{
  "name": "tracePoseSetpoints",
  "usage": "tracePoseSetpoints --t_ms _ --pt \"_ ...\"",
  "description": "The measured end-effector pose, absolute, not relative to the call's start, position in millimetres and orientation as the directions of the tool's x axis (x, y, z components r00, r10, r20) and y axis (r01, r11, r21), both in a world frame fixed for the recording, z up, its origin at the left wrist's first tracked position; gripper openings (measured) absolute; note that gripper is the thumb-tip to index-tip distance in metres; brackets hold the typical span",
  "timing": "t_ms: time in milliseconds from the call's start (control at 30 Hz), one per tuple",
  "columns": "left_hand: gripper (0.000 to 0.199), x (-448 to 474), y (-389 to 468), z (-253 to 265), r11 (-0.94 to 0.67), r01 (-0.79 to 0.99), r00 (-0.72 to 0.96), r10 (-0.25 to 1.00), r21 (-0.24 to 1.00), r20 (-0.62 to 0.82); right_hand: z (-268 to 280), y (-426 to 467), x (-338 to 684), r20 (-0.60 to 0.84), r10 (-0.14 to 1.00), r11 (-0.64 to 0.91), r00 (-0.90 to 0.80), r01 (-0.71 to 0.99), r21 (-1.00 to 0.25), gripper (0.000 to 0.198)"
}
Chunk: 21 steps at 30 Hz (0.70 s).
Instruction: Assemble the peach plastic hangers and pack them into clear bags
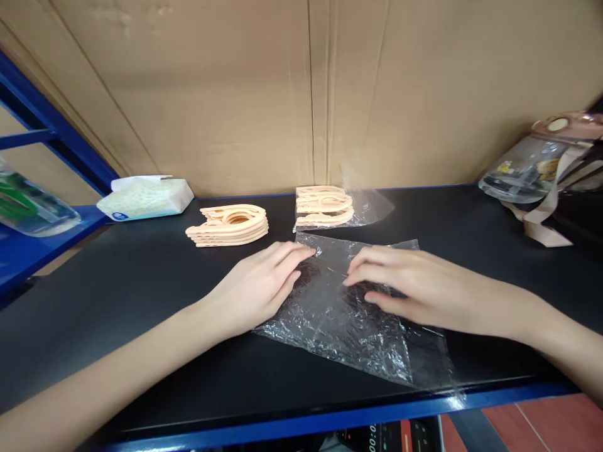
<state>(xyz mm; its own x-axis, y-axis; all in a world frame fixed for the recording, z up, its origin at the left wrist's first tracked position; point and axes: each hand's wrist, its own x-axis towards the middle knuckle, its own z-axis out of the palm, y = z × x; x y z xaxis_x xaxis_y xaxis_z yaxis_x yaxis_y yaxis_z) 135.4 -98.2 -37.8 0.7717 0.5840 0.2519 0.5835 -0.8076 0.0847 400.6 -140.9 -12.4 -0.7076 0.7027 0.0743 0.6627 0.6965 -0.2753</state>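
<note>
A clear plastic bag [339, 320] lies flat and crinkled on the black tabletop. My left hand [266, 282] rests on the bag's left side, its fingers stretched out. Over the right part of the bag is my right hand [400, 279], fingers apart and slightly bent, with nothing visible in them. Behind the left hand sits a stack of several peach folding hangers [228, 227]. More peach folding hangers [325, 204] lie in a second clear bag [370, 207] just beyond the flat one.
A tissue pack [146, 198] lies at the back left, near a clear bottle [35, 201] on a blue rack. At the back right a tilted water bottle [532, 163] has a beige strap. Cardboard [226, 94] stands behind the table, whose front edge [292, 427] is blue.
</note>
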Motion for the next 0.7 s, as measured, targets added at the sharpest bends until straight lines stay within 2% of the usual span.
tracePoseSetpoints --t_ms 67,167,300,367,500,700 --pt "0.04 128.0 -103.4 -41.7 -0.809 0.576 0.787 0.587 0.113 0.189 -13.2 -136.6 409.2 0.088 0.787 0.615 -0.61 0.764 -0.195 0.022" --pt "0.046 125.7 -103.8 -42.7 -0.807 0.576 0.8 0.589 0.133 0.112 -16.1 -130.6 424.3 0.102 0.856 0.514 -0.507 0.854 -0.073 0.017" --pt "0.053 125.8 -102.4 -40.2 -0.802 0.583 0.8 0.594 0.129 0.08 -17.6 -127.0 437.9 0.017 0.907 0.419 -0.42 0.908 0.023 0.009" --pt "0.056 124.3 -102.3 -39.7 -0.797 0.588 0.799 0.599 0.139 0.055 -17.2 -126.7 439.8 -0.041 0.922 0.386 -0.384 0.922 0.026 0.011" --pt "0.065 121.5 -101.5 -39.1 -0.805 0.573 0.816 0.578 0.154 -0.011 -16.5 -126.4 437.9 -0.106 0.911 0.399 -0.399 0.917 -0.022 0.03" --pt "0.09 119.9 -99.4 -40.0 -0.747 0.646 0.759 0.651 0.158 -0.028 -17.2 -123.2 433.9 -0.051 0.941 0.333 -0.334 0.943 -0.025 0.039"
